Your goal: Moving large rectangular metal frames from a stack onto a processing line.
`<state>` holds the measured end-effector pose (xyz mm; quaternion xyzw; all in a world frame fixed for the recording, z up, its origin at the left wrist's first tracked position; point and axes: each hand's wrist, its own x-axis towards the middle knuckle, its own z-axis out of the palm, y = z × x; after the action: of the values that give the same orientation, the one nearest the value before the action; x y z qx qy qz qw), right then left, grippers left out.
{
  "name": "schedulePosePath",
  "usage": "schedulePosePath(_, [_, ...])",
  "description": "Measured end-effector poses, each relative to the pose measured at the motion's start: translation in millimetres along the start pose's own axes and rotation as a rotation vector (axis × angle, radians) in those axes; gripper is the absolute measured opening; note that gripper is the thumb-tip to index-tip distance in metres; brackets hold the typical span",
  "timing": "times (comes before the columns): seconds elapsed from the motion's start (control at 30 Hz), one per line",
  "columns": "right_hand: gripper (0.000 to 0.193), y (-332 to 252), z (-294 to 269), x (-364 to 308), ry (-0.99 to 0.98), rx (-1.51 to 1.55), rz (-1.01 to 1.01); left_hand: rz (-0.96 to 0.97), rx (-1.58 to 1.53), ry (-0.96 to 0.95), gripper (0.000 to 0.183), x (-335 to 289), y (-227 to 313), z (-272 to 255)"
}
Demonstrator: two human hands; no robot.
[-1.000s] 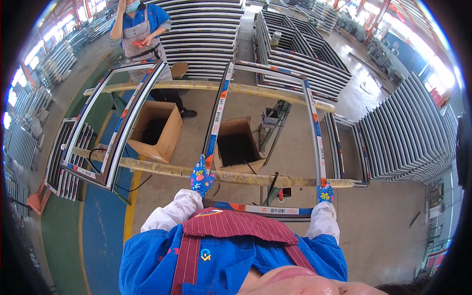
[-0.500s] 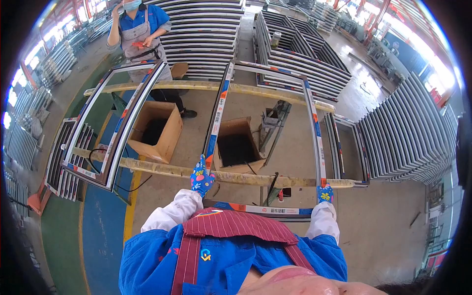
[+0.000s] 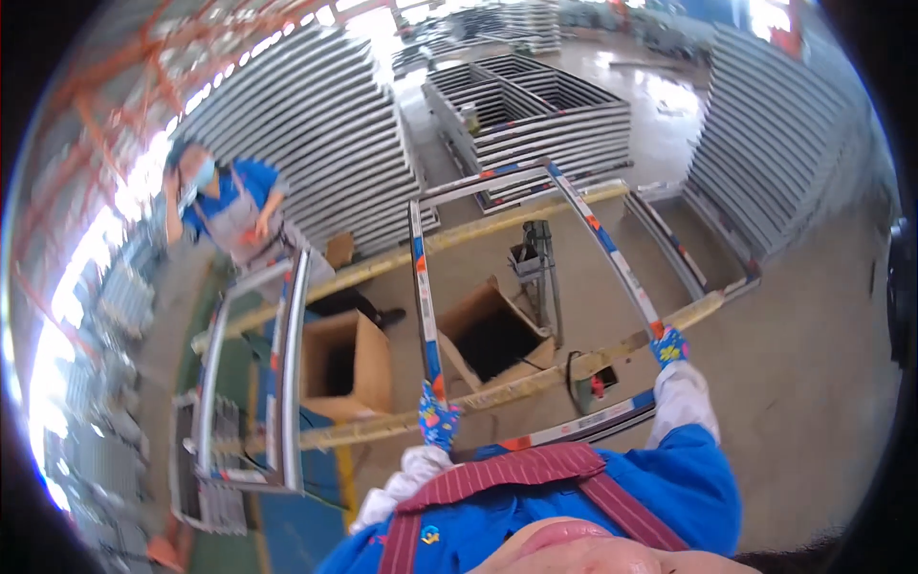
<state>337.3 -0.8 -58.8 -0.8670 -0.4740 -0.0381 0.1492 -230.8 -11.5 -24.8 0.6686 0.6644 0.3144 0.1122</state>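
Observation:
A rectangular window frame (image 3: 612, 251), dark and silver with blue, orange and white protective tape, lies across two padded rails. Gloved in blue floral print, my left hand (image 3: 439, 418) is closed round its left bar near the close corner. On the right bar, my right hand (image 3: 670, 347) has a similar grip, also in a floral glove. The near rail (image 3: 507, 390) passes under the frame just ahead of my hands. Close to my apron runs the frame's near bar (image 3: 593, 421). My fingertips under the bars are hidden.
Another frame (image 3: 290, 373) rests on the rails at the left. Beneath stand two open cardboard boxes (image 3: 368, 368) (image 3: 469, 359) and a metal stand (image 3: 543, 273). Stacked frames (image 3: 555, 143) rise behind and at the right. A co-worker (image 3: 239, 210) stands beyond the left frame, one hand raised to the head.
The whole view has tilted and swung, so the scene sits at a new slant and more of the far hall shows. Both hands keep their grip on the window frame.

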Motion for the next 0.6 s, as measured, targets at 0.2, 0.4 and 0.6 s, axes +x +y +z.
schedulePosePath(0.2, [0.032,5.4,-4.2,5.0,0.087,0.055,-0.054,0.004,-0.024,-0.084,0.088,2.6,-3.0,8.0])
schedulePosePath(0.4, [0.039,-28.9,-55.9,13.4,-0.175,0.139,-0.043,-0.020,-0.027,-0.069,0.084,3.3,-6.7,5.0])
schedulePosePath(0.6, [0.039,-26.6,-32.4,5.6,-0.001,0.097,0.020,-0.030,-0.043,-0.060,0.084,5.4,-0.5,-0.6])
